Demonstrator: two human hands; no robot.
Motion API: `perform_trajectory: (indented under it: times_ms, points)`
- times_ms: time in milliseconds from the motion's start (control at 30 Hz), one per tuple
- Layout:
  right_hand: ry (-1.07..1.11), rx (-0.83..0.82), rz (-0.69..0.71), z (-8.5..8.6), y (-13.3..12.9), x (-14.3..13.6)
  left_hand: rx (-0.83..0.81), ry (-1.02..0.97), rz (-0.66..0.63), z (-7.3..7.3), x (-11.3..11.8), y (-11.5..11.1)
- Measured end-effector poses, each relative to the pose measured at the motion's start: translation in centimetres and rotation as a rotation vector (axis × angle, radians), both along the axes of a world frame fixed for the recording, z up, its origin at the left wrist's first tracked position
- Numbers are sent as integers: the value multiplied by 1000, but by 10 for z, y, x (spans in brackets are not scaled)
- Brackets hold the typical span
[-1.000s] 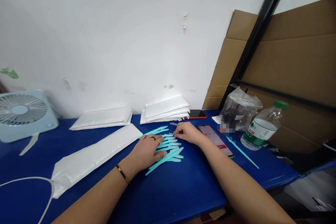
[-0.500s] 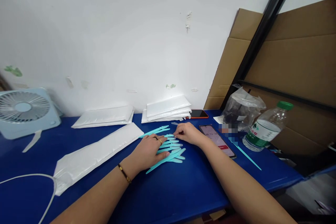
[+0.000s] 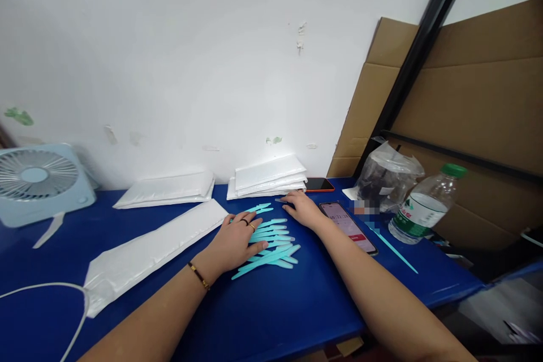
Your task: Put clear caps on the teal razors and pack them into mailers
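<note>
1. Sticks (image 3: pixel 271 232), slim and turquoise, lie on the blue bench (image 3: pixel 271 317) under and beside the left hand (image 3: pixel 235 240), in an uneven, partly crossing row.
2. Left hand is palm down, its thumb spread from the fingers, fingertips over the sticks' near ends; it appears to steady them.
3. Right hand (image 3: pixel 303 209) is beyond the row's far ends, fingers bent, beside a small clear piece (image 3: pixel 280 200). Whether it pinches the piece cannot be told.
4. Step in hand, as judged: left hand steadies, right hand handles the small piece. Any lift of it calls for a fingertip pinch, clear of the row.
5. Long white pouch (image 3: pixel 156 249) is left of the left hand; phone (image 3: pixel 348 229) is just right of the right hand.
</note>
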State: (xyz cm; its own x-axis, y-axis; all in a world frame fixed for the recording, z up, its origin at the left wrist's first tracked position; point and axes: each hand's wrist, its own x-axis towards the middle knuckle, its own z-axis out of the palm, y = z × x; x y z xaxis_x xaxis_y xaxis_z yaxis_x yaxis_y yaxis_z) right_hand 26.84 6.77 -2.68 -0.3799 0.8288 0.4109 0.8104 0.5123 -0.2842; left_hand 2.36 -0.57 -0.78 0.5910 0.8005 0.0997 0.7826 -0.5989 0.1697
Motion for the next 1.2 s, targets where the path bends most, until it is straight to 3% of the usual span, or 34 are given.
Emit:
perform_trajectory:
  times_ms: [367,767,833,1000,1200]
  points:
    - [173,-301,46,8,-3,13,-14,6,-51,6,4,-9]
    - [139,-220,161,13,-12,-3,-69,-6,-96,8,5,-11]
    - [168,-171,111,19,-12,4,-76,-16,-84,7,4,-10]
    - [141,-58,-175,31,-9,39,-28,-15,28,4,1,-4]
    - [-5,-173,-221,24,-10,38,-14,5,21,4,0,-2]
